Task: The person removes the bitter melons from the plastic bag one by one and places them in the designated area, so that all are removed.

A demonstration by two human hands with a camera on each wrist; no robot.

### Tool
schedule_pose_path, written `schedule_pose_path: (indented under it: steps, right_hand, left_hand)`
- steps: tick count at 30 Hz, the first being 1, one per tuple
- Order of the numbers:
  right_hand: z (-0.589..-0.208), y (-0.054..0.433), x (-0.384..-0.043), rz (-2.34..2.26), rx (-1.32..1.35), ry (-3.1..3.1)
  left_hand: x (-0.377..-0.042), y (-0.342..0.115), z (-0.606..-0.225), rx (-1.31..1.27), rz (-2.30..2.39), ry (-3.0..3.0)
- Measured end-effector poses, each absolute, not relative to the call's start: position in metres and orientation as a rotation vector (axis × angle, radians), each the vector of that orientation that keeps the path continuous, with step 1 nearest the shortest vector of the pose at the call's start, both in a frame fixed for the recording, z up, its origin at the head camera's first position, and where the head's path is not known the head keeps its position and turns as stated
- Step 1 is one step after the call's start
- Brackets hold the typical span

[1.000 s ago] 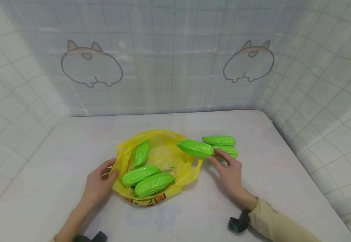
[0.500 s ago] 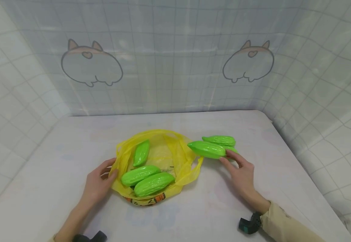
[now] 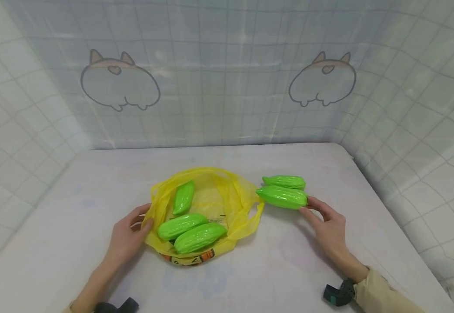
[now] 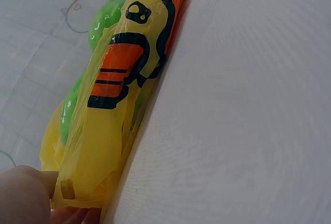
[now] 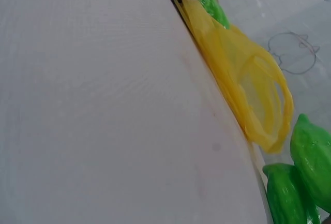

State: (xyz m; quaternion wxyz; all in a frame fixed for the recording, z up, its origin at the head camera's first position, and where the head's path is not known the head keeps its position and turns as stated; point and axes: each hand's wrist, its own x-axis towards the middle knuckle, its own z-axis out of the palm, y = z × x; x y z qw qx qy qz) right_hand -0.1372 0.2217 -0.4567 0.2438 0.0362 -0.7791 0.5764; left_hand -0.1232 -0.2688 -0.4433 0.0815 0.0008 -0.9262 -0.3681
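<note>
Yellow bag (image 3: 232, 198), fine print (image 3: 217, 221) illegible, is pinched by left hand (image 3: 127, 237), 1 green gourd (image 3: 282, 197) by right hand (image 3: 329, 227).

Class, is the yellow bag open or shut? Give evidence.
The yellow bag is open: its mouth spreads wide, showing three green gourds inside.
</note>
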Motion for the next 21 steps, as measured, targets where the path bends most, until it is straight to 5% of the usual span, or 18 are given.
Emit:
schedule_pose_path:
  steps: [21]
  right_hand:
    - [-0.455, 0.248, -0.12, 1.488, 0.112, -2.218]
  left_hand:
    - [-0.123, -0.267, -0.443, 0.008, -1.108, -2.783]
